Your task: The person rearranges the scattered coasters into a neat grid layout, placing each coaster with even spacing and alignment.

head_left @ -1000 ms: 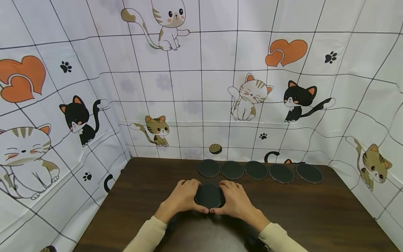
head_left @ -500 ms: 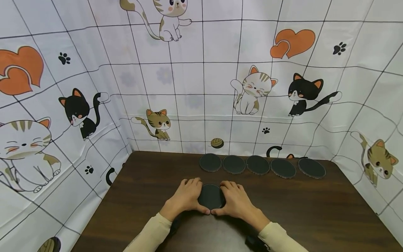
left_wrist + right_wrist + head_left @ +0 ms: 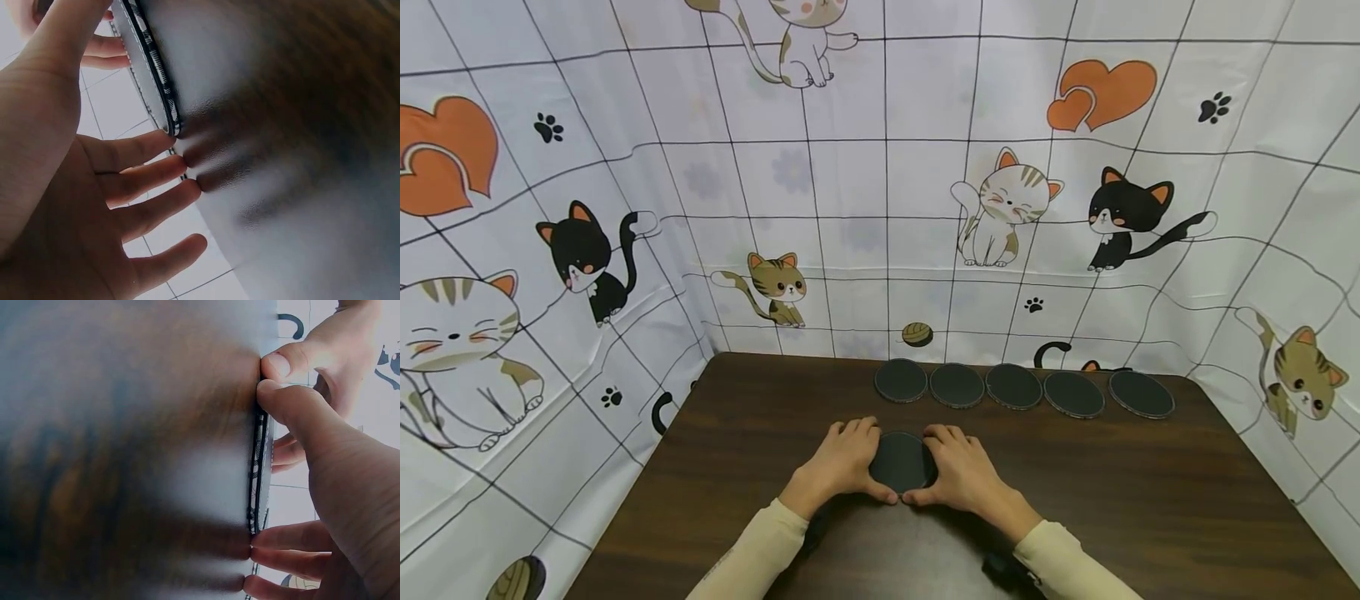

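Observation:
A low stack of round black coasters (image 3: 901, 461) lies on the dark wooden table (image 3: 1150, 500), near its front middle. My left hand (image 3: 853, 461) cups the stack's left side and my right hand (image 3: 957, 471) cups its right side. The two thumbs meet at the near rim and the fingers curl round the far rim. In the left wrist view the left hand (image 3: 112, 181) has its fingertips on the table beside the stack's patterned edge (image 3: 153, 69). In the right wrist view the right hand (image 3: 325, 487) pinches that edge (image 3: 259, 469) between thumb and fingers.
Several more black coasters (image 3: 1013, 386) lie in a row along the table's back edge, to the right of centre. A cat-print cloth (image 3: 880, 208) walls the table at the back and on both sides. Bare tabletop lies left and right of my hands.
Both hands stay round the stack in the same hold. Only the head view has shifted slightly, so the table sits a little higher in the frame.

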Motion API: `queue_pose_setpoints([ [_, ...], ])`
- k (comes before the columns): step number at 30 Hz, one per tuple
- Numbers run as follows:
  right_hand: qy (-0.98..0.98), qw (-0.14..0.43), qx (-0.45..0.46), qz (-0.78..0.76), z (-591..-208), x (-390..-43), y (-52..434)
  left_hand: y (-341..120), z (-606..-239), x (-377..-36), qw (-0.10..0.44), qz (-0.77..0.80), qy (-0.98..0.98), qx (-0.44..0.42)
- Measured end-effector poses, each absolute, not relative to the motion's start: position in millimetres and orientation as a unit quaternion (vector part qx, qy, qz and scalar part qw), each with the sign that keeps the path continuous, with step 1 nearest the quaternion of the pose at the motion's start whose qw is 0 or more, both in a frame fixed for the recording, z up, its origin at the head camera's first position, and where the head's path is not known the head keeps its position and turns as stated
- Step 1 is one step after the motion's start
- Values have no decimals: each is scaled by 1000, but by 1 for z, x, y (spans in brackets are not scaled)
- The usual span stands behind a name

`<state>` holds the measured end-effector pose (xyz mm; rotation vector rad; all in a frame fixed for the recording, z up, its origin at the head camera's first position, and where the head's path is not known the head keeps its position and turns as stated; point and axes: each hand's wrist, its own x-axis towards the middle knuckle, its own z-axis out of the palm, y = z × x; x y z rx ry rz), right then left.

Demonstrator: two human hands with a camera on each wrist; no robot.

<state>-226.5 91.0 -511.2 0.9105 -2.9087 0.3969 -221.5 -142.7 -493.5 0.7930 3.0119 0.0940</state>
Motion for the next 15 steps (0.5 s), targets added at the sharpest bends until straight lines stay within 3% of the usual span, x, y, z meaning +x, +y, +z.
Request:
queue_pose_setpoints([
  [15, -939, 5, 303, 162, -507, -231, 94, -145, -487, -226, 60, 39, 963, 259],
])
